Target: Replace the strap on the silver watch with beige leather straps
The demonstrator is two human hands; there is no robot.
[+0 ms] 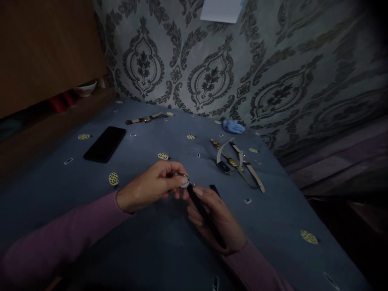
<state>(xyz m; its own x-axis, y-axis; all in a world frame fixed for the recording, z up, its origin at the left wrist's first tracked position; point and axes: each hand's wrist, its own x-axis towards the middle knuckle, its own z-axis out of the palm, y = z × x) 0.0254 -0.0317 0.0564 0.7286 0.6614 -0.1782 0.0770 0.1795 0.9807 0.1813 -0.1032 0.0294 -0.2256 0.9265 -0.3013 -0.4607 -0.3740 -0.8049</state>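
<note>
Two hands, the left hand (154,184) and the right hand (226,224), meet over the near middle of the blue table (145,149). From where I stand, the left is closed in a pinch on a small silver watch (184,182), its thumb hiding part of the face. The right is wrapped round a black strap (206,215) that meets the watch's edge and slants back toward the near right; I can't tell whether the two are joined.

Handling it well, I'd say, calls for a steady pinch on the case, light pressure over the face, and the strap kept in line with it, so that nothing twists where they meet.

Counting from the left: one bowl (85,89) on the shelf, one phone (104,144), one brown-strapped watch (146,119) at the far side, one sheet of paper (222,10) on the wall. To the right lie what seem three wristpieces, overlapping: a grey-banded one (223,166), a gold-toned one (233,162), a beige-strapped one (257,180). One crumpled blue bundle (233,126) sits beyond them.
</note>
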